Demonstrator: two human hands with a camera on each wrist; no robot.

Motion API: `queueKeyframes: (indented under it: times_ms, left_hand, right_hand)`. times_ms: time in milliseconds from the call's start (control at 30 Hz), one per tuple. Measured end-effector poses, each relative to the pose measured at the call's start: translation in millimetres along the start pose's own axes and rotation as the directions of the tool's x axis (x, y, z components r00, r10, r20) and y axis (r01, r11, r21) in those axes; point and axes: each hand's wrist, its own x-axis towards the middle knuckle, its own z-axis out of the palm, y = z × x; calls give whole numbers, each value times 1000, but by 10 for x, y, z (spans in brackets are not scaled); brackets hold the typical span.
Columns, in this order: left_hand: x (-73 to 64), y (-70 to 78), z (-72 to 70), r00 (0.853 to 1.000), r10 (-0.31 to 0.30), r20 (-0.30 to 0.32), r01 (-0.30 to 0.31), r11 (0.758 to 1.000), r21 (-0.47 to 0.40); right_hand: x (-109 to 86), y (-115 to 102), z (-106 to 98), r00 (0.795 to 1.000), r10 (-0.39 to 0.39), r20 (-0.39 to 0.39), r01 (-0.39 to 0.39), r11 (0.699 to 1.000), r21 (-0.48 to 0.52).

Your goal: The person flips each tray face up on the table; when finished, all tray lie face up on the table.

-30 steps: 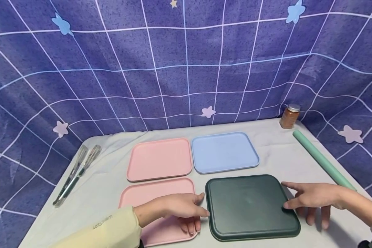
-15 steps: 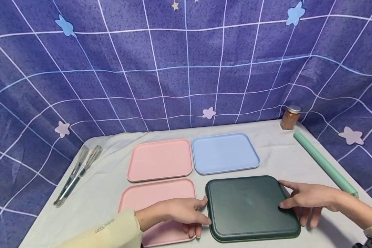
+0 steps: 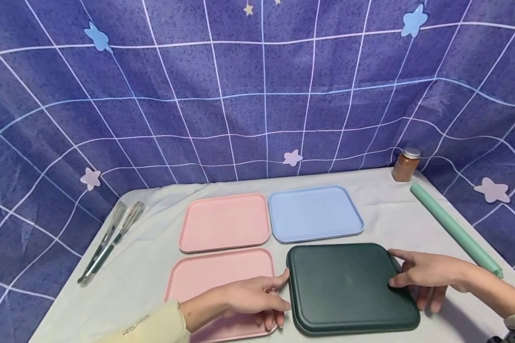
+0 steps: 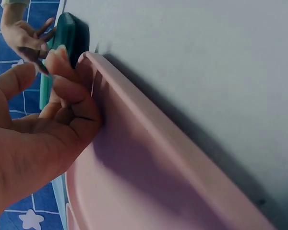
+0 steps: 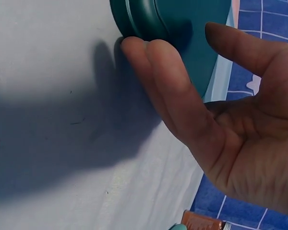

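Note:
A dark green flat rectangular case [image 3: 354, 288], with a raised panel and thick rounded edge, lies at front right on the white cloth. My left hand [image 3: 251, 300] is at its left edge, thumb and forefinger extended, over the right end of the near pink tray [image 3: 223, 267]. In the left wrist view, the other fingers [image 4: 79, 103] curl loosely above that tray. My right hand [image 3: 433, 271] is at the case's right edge, thumb over the top. The right wrist view shows two straight fingers [image 5: 170, 81] touching or nearly touching its side. The case's underside is hidden.
Behind lie another pink tray [image 3: 225, 223] and a light blue tray [image 3: 315, 213]. Metal tongs [image 3: 111, 243] rest at left. A mint green roll [image 3: 455, 228] lies at right, below a brown-filled jar [image 3: 406, 164]. A purple grid curtain [image 3: 240, 95] encloses the table.
Both hands have moved in closer to the green case's sides, the right one shifting left. The case stays in about the same place; the head view has shifted slightly.

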Motion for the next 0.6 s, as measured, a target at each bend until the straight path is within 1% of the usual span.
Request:
queueKeyframes:
  times_ms: [133,200,300,400,500,600]
  left_hand:
    - [-6,28,-4,998,62,-15,-63,997,-34]
    - [-9,61,15,996,81,-45,-83,996,-39]
    - [-14,115,65,989,95,-111,-100,994,-41]
    - [-26,148,124,978,107,-180,-117,992,-43]
    - [-38,158,162,968,120,-219,-134,990,-50]
    - [-43,173,178,962,128,-240,-144,988,-53]
  right_hand:
    - [3,26,-17,1000,-4,2,4,1000,16]
    - [-2,35,-26,1000,-7,6,7,1000,21]
    - [-10,53,-42,1000,-23,14,23,999,29]
    - [-1,79,-46,998,-58,31,57,997,51]
    - [14,95,-32,995,-92,44,89,993,71]
    - [23,96,-24,993,-107,44,104,992,74]
